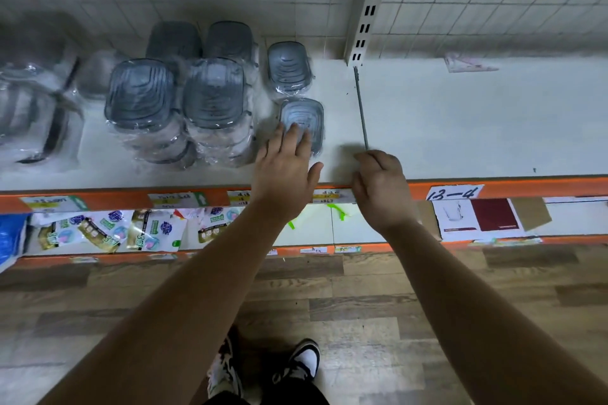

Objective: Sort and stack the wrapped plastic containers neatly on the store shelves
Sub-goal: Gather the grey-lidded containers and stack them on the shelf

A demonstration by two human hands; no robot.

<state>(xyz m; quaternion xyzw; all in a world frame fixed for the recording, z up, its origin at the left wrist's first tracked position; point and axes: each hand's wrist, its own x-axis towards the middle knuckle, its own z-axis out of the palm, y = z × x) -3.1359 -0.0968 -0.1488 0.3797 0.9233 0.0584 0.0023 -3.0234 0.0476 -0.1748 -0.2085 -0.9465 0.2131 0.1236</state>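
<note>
Several wrapped plastic containers with grey lids stand on the white shelf. Two tall stacks stand side by side, with two more stacks behind them. A smaller container sits to their right. In front of it lies another small container; the straight fingers of my left hand rest on its near lid. My right hand hovers over the shelf's front edge, fingers curled, holding nothing I can see.
Wrapped metal utensils lie at the shelf's left end. A slotted upright and a thin divider line split the shelf. Orange price rail runs along the front. Packets fill the lower shelf. Wooden floor lies below.
</note>
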